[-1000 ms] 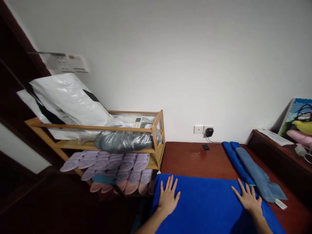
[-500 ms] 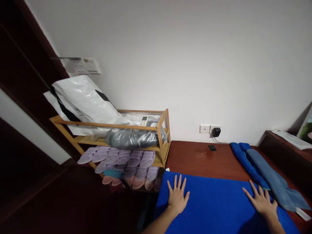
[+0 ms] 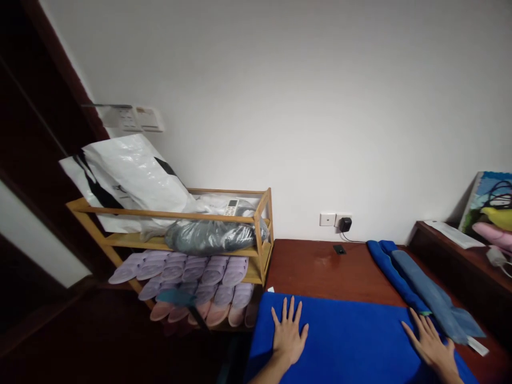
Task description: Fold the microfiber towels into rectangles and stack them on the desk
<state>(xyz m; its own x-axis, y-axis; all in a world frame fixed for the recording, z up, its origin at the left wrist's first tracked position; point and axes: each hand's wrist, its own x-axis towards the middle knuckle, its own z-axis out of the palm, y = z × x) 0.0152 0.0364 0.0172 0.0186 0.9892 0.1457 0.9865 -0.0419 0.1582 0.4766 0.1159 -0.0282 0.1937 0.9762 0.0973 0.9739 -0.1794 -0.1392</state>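
A bright blue cloth lies spread flat on the reddish-brown wooden table. My left hand rests palm down near its far left corner, fingers spread. Toward the cloth's right side, my right hand also lies flat with its fingers apart. Just beyond the right hand are a folded blue cloth and a folded grey-blue cloth, side by side. A white tag sticks out from the grey-blue one. The near part of the spread cloth runs out of view.
To the left stands a wooden rack with a white bag, a remote control and several lilac slippers. A black adapter is plugged into the wall. A raised shelf with a picture borders the right.
The view has shifted a little to the right and up, showing more of the right shelf. Both hands stay spread on the blue cloth, with the right-hand fingers slightly closer together.
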